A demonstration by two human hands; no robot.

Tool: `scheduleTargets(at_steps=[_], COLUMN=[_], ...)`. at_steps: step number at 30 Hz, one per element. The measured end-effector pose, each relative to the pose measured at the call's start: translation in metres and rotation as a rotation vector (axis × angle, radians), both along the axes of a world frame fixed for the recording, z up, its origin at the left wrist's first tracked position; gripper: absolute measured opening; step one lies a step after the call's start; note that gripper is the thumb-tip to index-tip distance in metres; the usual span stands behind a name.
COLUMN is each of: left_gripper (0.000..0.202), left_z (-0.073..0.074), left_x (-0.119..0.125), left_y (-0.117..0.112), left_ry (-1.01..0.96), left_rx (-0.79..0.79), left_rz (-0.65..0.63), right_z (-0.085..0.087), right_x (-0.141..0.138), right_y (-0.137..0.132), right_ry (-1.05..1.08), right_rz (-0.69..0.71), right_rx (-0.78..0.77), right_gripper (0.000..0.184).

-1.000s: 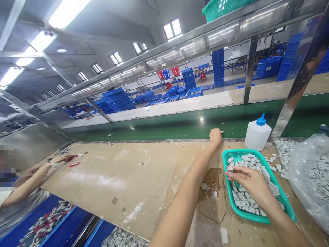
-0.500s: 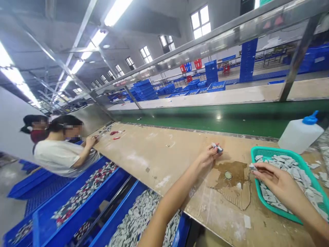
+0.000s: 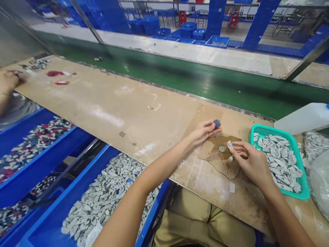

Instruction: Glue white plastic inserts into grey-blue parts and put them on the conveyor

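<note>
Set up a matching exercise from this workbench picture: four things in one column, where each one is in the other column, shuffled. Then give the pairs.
Things:
1. blue piece
2. white piece
3. disc
4. bottle

Places:
A. beyond the basket
B. on the brown patch
C. in the left hand
D. in the right hand

Pairs: 1-C; 2-D; 3-B; 4-A

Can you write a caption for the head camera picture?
Left hand pinches a small blue piece, right hand a small white piece, beside a teal plastic basket of grey chips.
</note>
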State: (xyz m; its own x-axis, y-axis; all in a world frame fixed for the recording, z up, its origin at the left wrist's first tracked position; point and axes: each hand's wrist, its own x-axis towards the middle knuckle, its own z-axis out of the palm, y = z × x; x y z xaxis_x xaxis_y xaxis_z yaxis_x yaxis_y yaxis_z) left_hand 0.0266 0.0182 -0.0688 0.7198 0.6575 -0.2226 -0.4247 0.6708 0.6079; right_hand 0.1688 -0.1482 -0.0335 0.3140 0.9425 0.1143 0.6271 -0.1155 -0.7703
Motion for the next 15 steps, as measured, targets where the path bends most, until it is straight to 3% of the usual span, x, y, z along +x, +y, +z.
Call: scheduleTargets(at_steps=[3, 8, 15], left_gripper=[0.008, 0.027, 0.029], left_z=[-0.002, -0.005, -0.007], left_x=[0.003, 0.002, 0.002], left_y=[-0.002, 0.006, 0.009], left_ry=[-0.028, -0.018, 0.009], left_rx=[0.031, 0.166, 0.244], left_rz=[-0.029, 0.028, 0.038], right_z=[0.0, 0.0, -0.001], right_x=[-0.002, -0.006, -0.01], right_y=[0.002, 0.005, 0.006], right_ry=[-0.142, -0.415, -0.569], right_rz=[0.015, 0.097, 0.191], right_rx=[-0.028, 0.059, 0.087], right_gripper=[0.037, 0.028, 0.025])
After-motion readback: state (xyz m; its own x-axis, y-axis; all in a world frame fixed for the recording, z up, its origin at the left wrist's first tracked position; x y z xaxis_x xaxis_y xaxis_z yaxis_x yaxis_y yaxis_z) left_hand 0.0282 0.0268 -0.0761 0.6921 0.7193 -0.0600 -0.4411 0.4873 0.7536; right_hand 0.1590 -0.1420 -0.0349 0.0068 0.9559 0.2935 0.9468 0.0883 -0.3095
